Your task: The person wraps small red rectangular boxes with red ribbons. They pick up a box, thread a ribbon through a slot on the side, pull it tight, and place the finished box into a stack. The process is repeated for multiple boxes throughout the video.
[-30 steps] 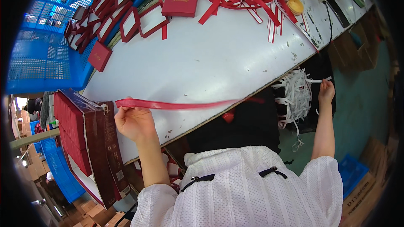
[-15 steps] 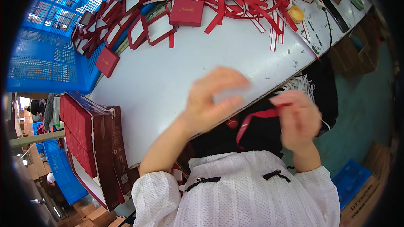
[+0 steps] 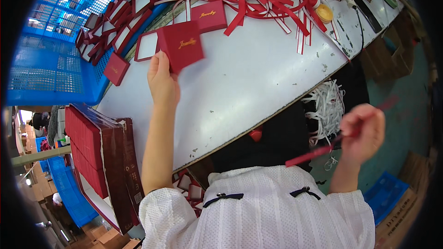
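One square red box (image 3: 183,46) with gold lettering is tilting over the table (image 3: 258,69), pinched by the left hand (image 3: 162,83), while the right hand (image 3: 362,131) is gripping a ribbon (image 3: 314,156) off its edge.

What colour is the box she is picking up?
Dark red box with gold writing, seen in the head view.

The left arm stretches straight forward, its hand (image 3: 162,80) raised with the fingers closed in a grip at the fingertips. The right arm bends out to the side, elbow low, its hand (image 3: 363,131) curled into a loose fist, pinching.
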A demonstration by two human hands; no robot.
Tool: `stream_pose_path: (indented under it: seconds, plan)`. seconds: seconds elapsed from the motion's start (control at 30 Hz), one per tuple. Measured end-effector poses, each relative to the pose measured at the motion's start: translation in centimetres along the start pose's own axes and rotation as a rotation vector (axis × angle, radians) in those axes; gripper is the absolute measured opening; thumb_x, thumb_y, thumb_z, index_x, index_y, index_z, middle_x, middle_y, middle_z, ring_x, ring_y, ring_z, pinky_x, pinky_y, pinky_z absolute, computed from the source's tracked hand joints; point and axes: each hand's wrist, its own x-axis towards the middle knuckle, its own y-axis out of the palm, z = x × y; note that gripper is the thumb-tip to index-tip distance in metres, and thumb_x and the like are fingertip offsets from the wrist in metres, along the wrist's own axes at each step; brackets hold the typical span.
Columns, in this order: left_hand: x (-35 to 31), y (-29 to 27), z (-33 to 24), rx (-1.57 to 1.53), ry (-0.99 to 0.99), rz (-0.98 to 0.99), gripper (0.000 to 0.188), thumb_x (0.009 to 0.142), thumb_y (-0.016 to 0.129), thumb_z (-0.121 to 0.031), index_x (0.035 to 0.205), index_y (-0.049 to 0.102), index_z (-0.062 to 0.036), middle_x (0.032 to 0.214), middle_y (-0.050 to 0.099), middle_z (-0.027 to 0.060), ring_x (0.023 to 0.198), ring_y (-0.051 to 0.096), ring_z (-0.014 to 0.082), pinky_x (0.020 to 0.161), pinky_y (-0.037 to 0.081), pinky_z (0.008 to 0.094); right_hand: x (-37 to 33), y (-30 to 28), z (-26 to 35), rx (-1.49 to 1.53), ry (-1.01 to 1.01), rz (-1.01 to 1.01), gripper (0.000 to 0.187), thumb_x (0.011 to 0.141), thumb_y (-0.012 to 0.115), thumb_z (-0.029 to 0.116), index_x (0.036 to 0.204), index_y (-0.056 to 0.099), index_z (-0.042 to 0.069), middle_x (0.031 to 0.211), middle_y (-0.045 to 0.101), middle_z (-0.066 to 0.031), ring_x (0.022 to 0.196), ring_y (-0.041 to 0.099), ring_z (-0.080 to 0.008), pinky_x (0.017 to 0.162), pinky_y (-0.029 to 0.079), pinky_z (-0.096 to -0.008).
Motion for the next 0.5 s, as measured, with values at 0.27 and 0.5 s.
stream_pose_path:
  seconds: [0.27,0.5]
  plan:
    - [-9.2,6.3,-1.2,-0.799,-0.443,0.236,0.046,0.089,0.026,-0.034,0.112,0.036,0.0046,0.111,0.046,0.0173,0.101,0.049,0.0288,0.083,0.043,0.0402,1.4,6.5,-4.5,0.088,0.522,0.285,0.009,0.081,0.05,0.008,0.083,0.049,0.0,0.069,0.056,-0.0042,0.053,0.051,-0.005,0.048,0.041,-0.0166]
    - [-14.7,7.6,1.7,-0.289,0.176,0.37,0.052,0.084,0.039,-0.039,0.122,0.027,-0.0064,0.121,0.038,0.0143,0.105,0.045,0.028,0.085,0.04,0.0429,0.2,8.3,-5.4,0.483,0.539,0.053,0.017,0.073,0.059,0.004,0.084,0.046,0.0,0.075,0.055,-0.0057,0.063,0.054,-0.0071,0.057,0.045,-0.0193]
